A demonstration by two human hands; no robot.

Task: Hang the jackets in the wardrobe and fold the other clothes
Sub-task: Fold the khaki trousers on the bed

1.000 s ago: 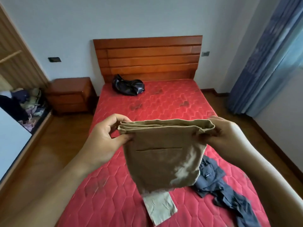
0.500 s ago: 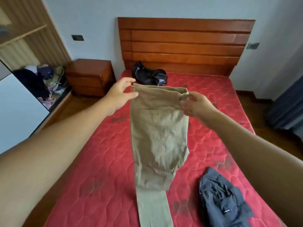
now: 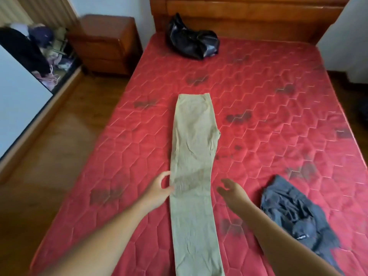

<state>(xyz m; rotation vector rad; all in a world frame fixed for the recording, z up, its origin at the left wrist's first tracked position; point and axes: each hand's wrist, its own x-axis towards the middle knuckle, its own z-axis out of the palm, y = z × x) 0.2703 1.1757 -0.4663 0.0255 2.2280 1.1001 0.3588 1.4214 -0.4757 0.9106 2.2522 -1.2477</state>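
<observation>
On the mattress (image 3: 278,116) I count three garments: one khaki trousers (image 3: 194,156) in the middle, one grey garment (image 3: 298,216) near the right edge, one black jacket (image 3: 192,43) at the far edge.

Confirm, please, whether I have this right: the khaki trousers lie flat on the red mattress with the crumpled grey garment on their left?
Not quite. The head view shows the crumpled grey garment on the right of the khaki trousers, not their left. The trousers do lie flat on the red mattress.
</observation>
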